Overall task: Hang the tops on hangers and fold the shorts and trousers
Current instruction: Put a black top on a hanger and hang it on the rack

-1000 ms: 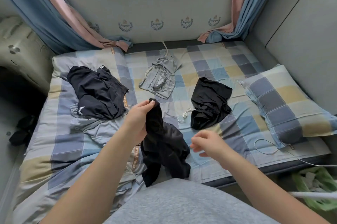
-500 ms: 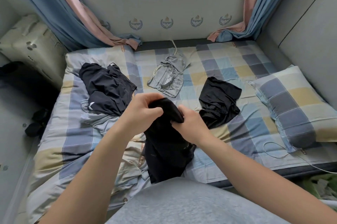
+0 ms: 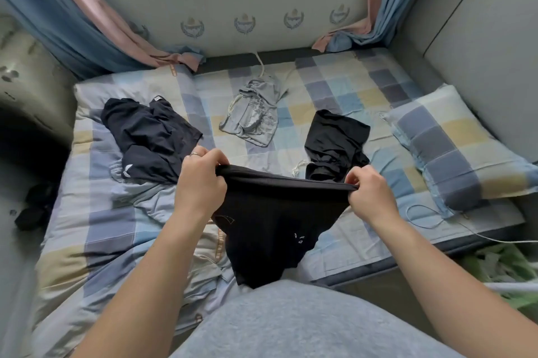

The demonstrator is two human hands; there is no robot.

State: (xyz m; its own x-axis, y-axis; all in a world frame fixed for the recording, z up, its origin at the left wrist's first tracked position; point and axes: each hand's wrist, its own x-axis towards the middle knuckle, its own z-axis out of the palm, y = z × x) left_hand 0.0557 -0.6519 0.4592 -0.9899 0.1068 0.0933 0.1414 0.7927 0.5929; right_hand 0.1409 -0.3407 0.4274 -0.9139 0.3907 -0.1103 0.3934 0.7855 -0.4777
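Dark blue clothes [image 3: 151,136] lie heaped on the left of the bed [image 3: 349,87]. The left hand [image 3: 201,183] pinches one end of the black shorts [image 3: 270,226]. The right hand [image 3: 369,191] pinches the other end. The hands are apart, and the shorts hang above the bed. A checked pillow [image 3: 454,148] lies on the right.

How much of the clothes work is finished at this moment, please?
Done: nothing looks folded or hung yet, and no hanger is in view. In hand: the left hand and right hand hold a black garment stretched by its top edge. Left: the navy garment, the grey shorts and the black drawstring shorts lie crumpled on the bed.
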